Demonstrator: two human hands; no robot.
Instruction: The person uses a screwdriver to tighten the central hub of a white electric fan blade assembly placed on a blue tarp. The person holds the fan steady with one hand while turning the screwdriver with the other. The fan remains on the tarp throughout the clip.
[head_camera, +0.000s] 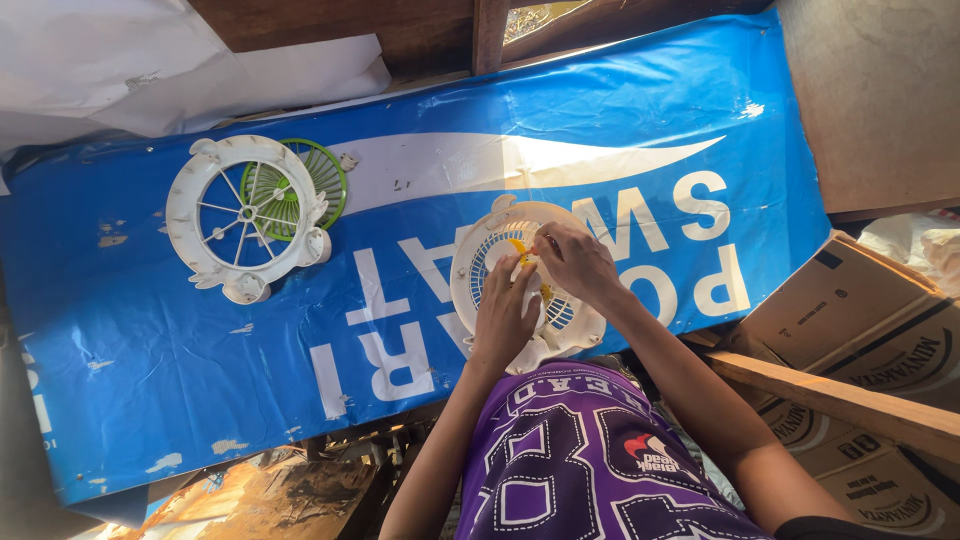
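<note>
1. Two fan assemblies lie on the blue printed banner (150, 330) that covers the work surface. At far left sits a white spoked fan housing (243, 215), with a green fan grille (305, 182) partly tucked under its right edge.
2. Near the centre lies a white round fan guard (482, 268) with a yellow part (518, 250) at its hub; blue shows through the slats.
3. Left hand (503, 318): fingers curled and pressed on the guard's lower centre, steadying it. What they grip, if anything, is hidden.
4. Right hand (578, 262): fingertips pinched narrowly on the yellow part.
5. For a clean fit, the guard probably needs to stay flat on the banner, with the yellow part square to the hub while it is pressed.
6. Surroundings: crumpled white sheeting (150, 70) at upper left, dark wooden boards (420, 30) above, and brown cardboard boxes (850, 320) beside a wooden beam (830, 395) at right.
</note>
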